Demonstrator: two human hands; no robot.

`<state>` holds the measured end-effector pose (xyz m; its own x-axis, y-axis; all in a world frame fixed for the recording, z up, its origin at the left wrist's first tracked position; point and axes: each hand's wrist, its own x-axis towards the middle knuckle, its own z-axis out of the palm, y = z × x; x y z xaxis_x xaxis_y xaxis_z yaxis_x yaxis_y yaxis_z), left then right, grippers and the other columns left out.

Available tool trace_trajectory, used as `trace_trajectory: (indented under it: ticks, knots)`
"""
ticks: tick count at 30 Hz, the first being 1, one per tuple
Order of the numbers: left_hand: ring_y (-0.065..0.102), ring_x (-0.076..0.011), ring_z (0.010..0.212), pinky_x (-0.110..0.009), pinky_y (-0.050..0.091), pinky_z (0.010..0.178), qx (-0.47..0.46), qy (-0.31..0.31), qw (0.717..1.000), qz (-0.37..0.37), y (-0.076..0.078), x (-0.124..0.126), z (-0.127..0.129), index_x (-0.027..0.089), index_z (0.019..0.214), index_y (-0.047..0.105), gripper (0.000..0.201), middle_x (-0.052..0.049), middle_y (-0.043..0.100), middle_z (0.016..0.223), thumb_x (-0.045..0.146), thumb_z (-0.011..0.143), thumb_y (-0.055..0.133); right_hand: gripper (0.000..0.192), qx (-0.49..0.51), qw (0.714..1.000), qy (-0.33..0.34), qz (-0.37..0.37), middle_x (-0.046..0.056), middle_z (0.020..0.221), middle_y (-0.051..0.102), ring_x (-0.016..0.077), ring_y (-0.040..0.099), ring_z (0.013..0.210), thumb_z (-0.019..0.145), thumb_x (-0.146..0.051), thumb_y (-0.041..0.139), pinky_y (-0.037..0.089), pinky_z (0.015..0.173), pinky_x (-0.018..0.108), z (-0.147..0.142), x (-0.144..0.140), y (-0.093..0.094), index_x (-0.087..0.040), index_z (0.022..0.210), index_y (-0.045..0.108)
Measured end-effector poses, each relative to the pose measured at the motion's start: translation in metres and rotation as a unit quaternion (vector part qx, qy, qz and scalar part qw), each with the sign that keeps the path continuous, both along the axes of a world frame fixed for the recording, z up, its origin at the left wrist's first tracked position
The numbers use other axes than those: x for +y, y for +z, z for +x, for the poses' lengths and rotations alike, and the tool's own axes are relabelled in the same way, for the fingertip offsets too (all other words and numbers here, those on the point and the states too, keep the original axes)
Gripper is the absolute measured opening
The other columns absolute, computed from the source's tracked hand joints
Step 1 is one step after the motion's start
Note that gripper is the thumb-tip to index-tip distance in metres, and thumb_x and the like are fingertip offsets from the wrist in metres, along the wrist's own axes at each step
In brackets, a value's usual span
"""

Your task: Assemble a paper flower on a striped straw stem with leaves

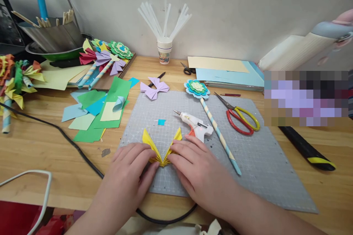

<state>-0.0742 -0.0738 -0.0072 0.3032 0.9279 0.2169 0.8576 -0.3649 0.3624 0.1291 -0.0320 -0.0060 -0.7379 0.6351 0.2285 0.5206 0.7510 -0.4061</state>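
Observation:
A yellow pleated paper piece (pixel 150 140), bent into a V, stands low over the grey cutting mat. My left hand (pixel 135 165) pinches its left side near the fold, and my right hand (pixel 190 161) grips the right side. Parts of the paper are hidden behind my fingers. Just beyond my right hand lies a white hot glue gun (pixel 197 125), its nozzle pointing left. A small blue paper square (pixel 161 122) rests on the mat. To the right is a paper flower (pixel 197 89) on a striped paper stick (pixel 217 132).
Red-and-yellow-handled scissors (pixel 242 121) lie on the cutting mat (pixel 264 169). A lilac paper bow (pixel 154 88) is at its far edge. Coloured paper scraps (pixel 93 114) spread left, near a black cable (pixel 68 143). Behind stand a cup of glue sticks (pixel 164 51) and finished paper flowers (pixel 110 57).

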Motion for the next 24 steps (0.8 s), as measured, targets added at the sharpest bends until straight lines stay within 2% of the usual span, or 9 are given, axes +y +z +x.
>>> trace_trajectory:
  ticks: [4,7,12,20,24]
  knots:
    - [0.055,-0.0244,0.099,-0.04,0.04,0.083,0.031,0.006,0.999,0.025,-0.001,0.001,-0.002,0.022,0.099,0.057,0.011,-0.004,0.063,0.104,0.024,0.088,0.055,0.02,-0.017,1.0,-0.01,-0.005,0.006,0.113,0.063,0.019,0.053,0.111,0.092,-0.012,0.047,0.022,0.114,0.038,-0.001,0.0,0.001,-0.016,0.103,0.063]
    - [0.056,-0.0249,0.101,-0.04,0.038,0.084,0.045,0.003,0.998,0.036,0.0,0.0,-0.003,0.023,0.099,0.057,0.011,-0.003,0.064,0.106,0.024,0.088,0.055,0.017,-0.02,0.999,-0.025,-0.005,0.005,0.11,0.064,0.0201,0.052,0.111,0.092,-0.016,0.048,0.021,0.112,0.043,-0.002,0.0,0.002,-0.017,0.102,0.062]
    - [0.056,-0.0238,0.099,-0.039,0.037,0.083,0.045,-0.012,0.999,0.007,0.003,0.001,-0.001,0.024,0.099,0.057,0.012,-0.002,0.066,0.105,0.021,0.09,0.05,0.015,-0.016,0.999,-0.017,-0.023,0.003,0.112,0.065,0.02,0.051,0.112,0.094,-0.02,0.047,0.019,0.109,0.046,-0.003,0.0,0.006,-0.019,0.104,0.059]
    - [0.054,-0.0236,0.106,-0.04,0.034,0.085,0.031,-0.039,0.999,-0.003,0.002,0.002,-0.004,0.027,0.111,0.054,0.028,-0.002,0.065,0.115,0.011,0.091,0.043,0.024,-0.034,0.998,0.011,-0.048,0.004,0.119,0.062,0.0214,0.047,0.119,0.093,-0.02,0.048,0.014,0.108,0.049,-0.001,0.001,0.009,-0.022,0.115,0.055]
    - [0.055,-0.0227,0.105,-0.038,0.035,0.084,0.013,-0.025,1.0,-0.005,0.001,0.002,-0.004,0.025,0.112,0.052,0.03,-0.003,0.066,0.113,0.008,0.09,0.039,0.026,-0.05,0.997,0.015,-0.054,0.005,0.121,0.061,0.0225,0.045,0.121,0.091,-0.02,0.05,0.012,0.108,0.051,-0.002,0.001,0.011,-0.022,0.116,0.055]
